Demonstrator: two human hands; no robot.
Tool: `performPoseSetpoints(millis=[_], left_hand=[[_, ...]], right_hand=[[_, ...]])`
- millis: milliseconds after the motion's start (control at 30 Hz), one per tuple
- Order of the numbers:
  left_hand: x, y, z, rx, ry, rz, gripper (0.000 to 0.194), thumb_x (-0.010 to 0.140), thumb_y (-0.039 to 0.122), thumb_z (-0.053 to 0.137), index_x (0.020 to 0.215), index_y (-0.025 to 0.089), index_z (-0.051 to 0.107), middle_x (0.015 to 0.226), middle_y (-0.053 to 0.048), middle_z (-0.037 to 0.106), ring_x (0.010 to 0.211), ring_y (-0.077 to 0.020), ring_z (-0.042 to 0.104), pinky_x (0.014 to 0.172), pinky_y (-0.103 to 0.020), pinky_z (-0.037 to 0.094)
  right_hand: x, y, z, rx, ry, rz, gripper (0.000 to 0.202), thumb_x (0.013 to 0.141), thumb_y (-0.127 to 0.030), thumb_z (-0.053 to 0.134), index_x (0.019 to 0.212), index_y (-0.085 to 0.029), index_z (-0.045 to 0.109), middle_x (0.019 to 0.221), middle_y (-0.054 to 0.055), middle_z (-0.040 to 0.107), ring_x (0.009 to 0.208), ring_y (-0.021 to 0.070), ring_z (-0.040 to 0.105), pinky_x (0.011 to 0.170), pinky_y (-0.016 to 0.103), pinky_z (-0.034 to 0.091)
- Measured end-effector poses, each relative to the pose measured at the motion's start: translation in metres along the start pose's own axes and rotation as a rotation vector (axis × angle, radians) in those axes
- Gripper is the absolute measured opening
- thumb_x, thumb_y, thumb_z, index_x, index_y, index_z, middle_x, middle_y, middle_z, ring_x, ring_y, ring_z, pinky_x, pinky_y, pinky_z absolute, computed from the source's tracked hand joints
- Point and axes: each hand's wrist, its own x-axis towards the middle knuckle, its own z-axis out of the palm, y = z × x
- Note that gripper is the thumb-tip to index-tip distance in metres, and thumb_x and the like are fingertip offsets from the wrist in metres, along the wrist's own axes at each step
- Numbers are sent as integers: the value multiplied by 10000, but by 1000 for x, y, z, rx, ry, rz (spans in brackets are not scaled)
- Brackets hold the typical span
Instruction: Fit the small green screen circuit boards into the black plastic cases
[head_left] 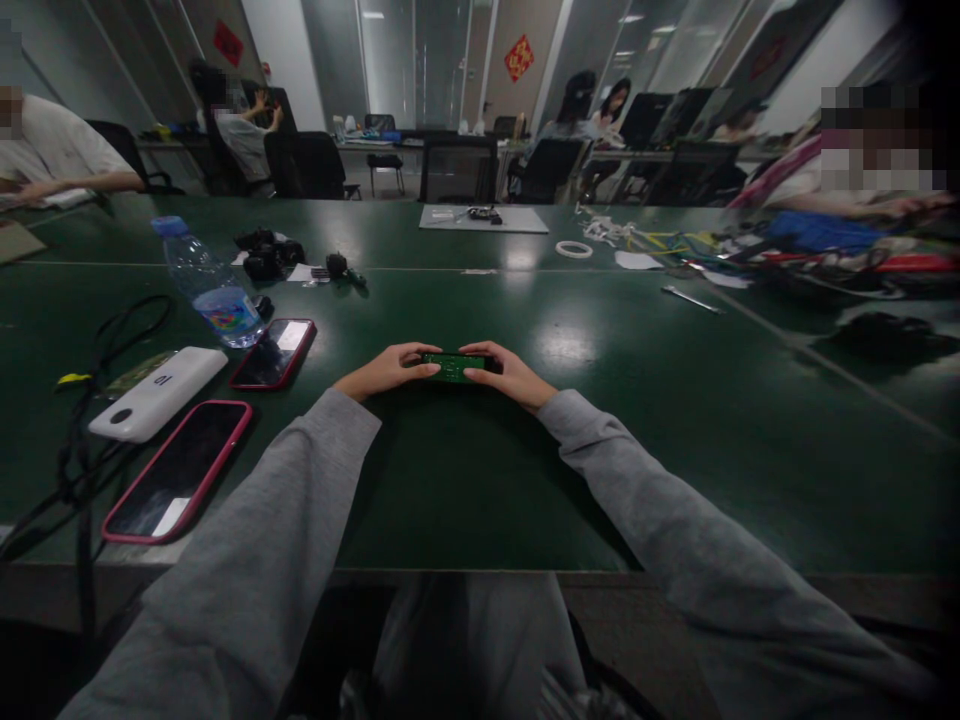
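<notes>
My left hand [397, 368] and my right hand [508, 374] hold a small flat rectangular thing [453, 368] sideways between them, over the middle of the green table. Its face is green with small light marks, and dark edges show along the top and at the right. I cannot make out whether it is a phone screen or a circuit board. Both thumbs lie on its front face at either end, while the index fingers curl along its upper edge. The other fingers are mostly hidden behind it. Grey sleeves cover both forearms.
Left on the table [465, 500] are two pink-rimmed phones [180, 475], a white device [159, 395], a water bottle [217, 290] and black straps. A wrench [691, 299], white ring [574, 249] and tangled cables [667, 243] lie right. Several people sit around the room.
</notes>
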Motion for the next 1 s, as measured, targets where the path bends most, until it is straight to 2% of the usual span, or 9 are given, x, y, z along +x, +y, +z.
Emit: performPoseSetpoints(millis=[67,133,200,267,333,500,567,733,1000], left_hand=[[0,-1,0,5,7,-7,573,767,421,634,1260,158,506,1242,-127,550,1065,-217,557,879,-363,445],[-1,-1,0,10,13,-36,559,771,419,635,1266,190,510,1178,-121,581,874,-173,609,731,-309,480],[-1,-3,0,1,10,-70,558,780,414,632,1282,213,496,1101,-121,606,631,-103,575,560,-255,446],[-1,-4,1,-25,-6,-79,572,784,404,633,1300,217,473,1096,-130,600,520,-55,510,485,-229,407],[-1,-5,1,-45,-6,-64,592,772,393,648,1302,204,462,1154,-147,571,540,-51,518,498,-224,426],[0,-4,1,-16,93,-17,615,739,373,678,1287,188,471,1302,-166,469,765,-128,591,591,-250,485],[0,-4,1,0,130,-20,601,759,381,658,1295,188,464,1326,-167,450,731,-110,591,610,-259,488],[5,-11,0,25,213,-23,559,800,424,609,1271,154,475,1276,-176,504,626,-65,567,575,-232,455],[5,-15,-1,26,243,-20,540,803,437,605,1260,174,487,1264,-161,520,646,-67,570,554,-212,446]], right_hand=[[0,0,0,6,-5,-5,459,761,-397,691,1160,-223,546,1182,62,555,1134,216,509,1025,452,375],[-1,-1,0,3,-20,-13,472,756,-386,697,1169,-223,536,1185,63,553,1129,214,513,1026,452,376],[-1,-1,0,-4,-34,-20,478,754,-377,698,1175,-226,528,1192,62,549,1130,214,514,1026,455,379],[0,0,0,-14,-32,-28,472,757,-368,693,1175,-229,523,1192,59,547,1132,213,513,1029,456,381],[0,1,1,-28,-17,-45,468,756,-360,692,1170,-229,518,1183,58,549,1133,212,512,1032,455,381],[0,6,5,-80,50,-99,485,748,-334,693,1175,-226,490,1171,63,544,1133,217,510,1021,452,395],[-1,6,6,-135,90,-129,494,752,-315,682,1189,-226,471,1168,64,536,1123,218,512,1013,447,400],[-2,8,9,-361,215,-252,535,743,-253,656,1226,-193,434,1188,91,483,1142,234,471,1023,435,377],[-3,11,4,-382,174,-185,636,736,-298,654,1292,-186,366,1176,102,473,1130,242,475,1013,439,381]])
